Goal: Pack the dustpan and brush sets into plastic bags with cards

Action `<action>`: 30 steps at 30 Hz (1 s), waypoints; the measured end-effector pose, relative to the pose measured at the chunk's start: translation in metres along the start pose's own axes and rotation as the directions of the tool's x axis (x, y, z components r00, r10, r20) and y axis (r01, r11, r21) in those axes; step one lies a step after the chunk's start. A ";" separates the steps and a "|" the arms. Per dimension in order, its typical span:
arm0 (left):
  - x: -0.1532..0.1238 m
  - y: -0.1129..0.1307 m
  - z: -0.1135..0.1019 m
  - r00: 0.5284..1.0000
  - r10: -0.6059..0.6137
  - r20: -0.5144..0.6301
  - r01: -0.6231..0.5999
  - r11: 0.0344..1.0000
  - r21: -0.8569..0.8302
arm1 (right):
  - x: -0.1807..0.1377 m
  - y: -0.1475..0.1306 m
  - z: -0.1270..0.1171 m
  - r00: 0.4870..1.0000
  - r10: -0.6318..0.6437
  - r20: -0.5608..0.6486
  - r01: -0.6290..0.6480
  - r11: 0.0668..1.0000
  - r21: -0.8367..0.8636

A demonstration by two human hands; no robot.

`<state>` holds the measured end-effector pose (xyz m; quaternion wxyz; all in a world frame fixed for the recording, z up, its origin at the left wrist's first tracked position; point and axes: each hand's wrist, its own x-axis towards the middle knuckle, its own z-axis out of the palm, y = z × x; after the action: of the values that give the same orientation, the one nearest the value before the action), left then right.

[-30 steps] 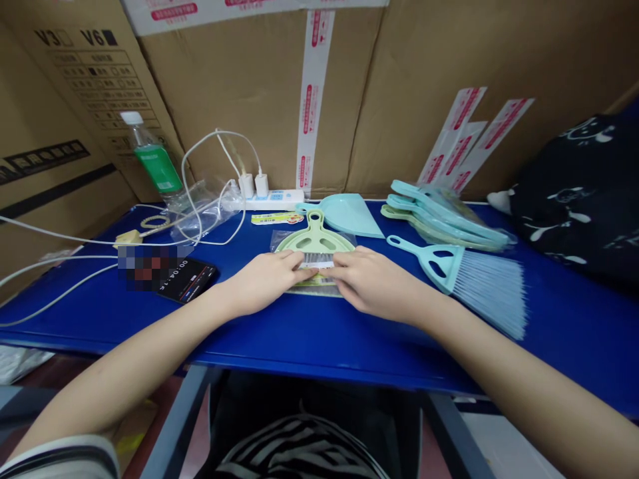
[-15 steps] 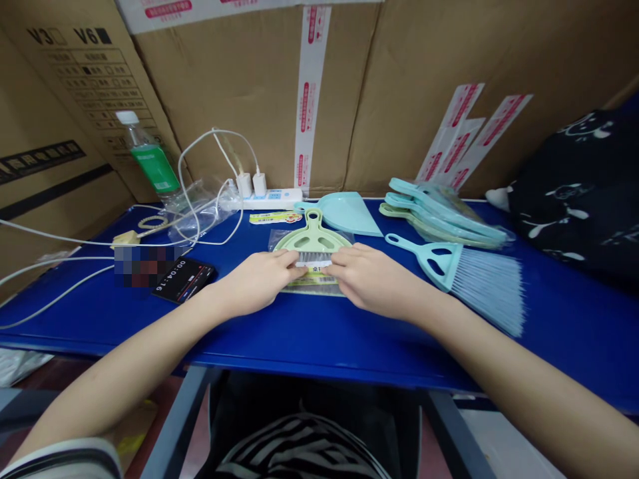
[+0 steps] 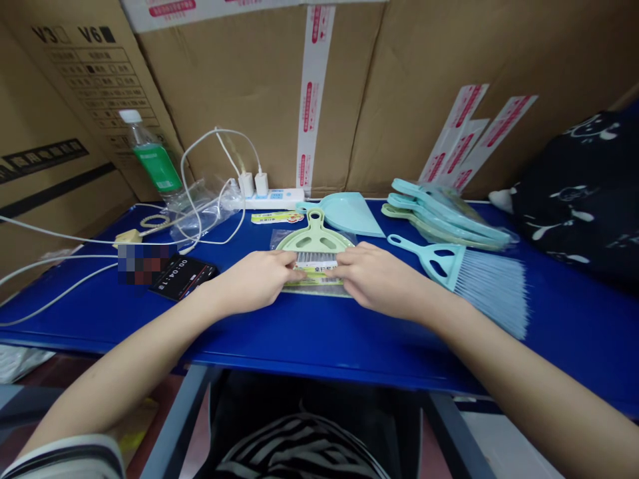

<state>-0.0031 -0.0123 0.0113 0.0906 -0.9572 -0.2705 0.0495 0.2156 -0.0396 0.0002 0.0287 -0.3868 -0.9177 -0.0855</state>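
Observation:
A light green dustpan and brush set [image 3: 315, 233] in a clear plastic bag lies flat on the blue table, its handle pointing away from me. Across its front runs a yellow and white printed label [image 3: 317, 271]. My left hand [image 3: 262, 279] grips the package's left edge, fingers curled inward and thumb on the label. My right hand [image 3: 367, 273] holds the right edge the same way, fingertips pressed on the bag. Grey bristles show between the hands. Beyond the package lies a light blue dustpan [image 3: 352, 211]; to the right is a loose light blue brush [image 3: 444, 265].
Several packaged dustpan sets [image 3: 444, 209] are stacked at the back right beside a black patterned bag [image 3: 579, 193]. A power strip [image 3: 279, 197], a yellow label card [image 3: 277, 217], white cables, a bottle [image 3: 157, 166] and a phone [image 3: 182, 276] occupy the back and left.
Both hands stay on the package, barely moving. Slightly more of the printed label shows between my fingers. The whole view has shifted a little.

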 end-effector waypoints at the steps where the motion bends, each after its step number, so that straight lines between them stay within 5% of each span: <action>1: 0.000 0.000 0.000 1.000 -0.001 -0.004 0.001 1.000 -0.006 | 0.000 0.000 0.000 1.000 -0.013 -0.005 0.013 1.000 -0.013; 7: 0.003 0.004 0.003 0.999 0.007 -0.032 -0.006 1.000 0.027 | 0.003 -0.002 0.002 0.996 -0.083 -0.021 0.081 0.995 -0.049; 30: -0.008 -0.005 -0.014 0.988 -0.146 0.053 0.140 0.986 0.091 | -0.019 0.017 -0.011 0.997 0.053 0.057 -0.051 0.998 -0.040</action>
<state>-0.0107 -0.0145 0.0265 0.1275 -0.9285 -0.3387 0.0833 0.2414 -0.0433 0.0112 -0.0035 -0.4135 -0.9059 -0.0912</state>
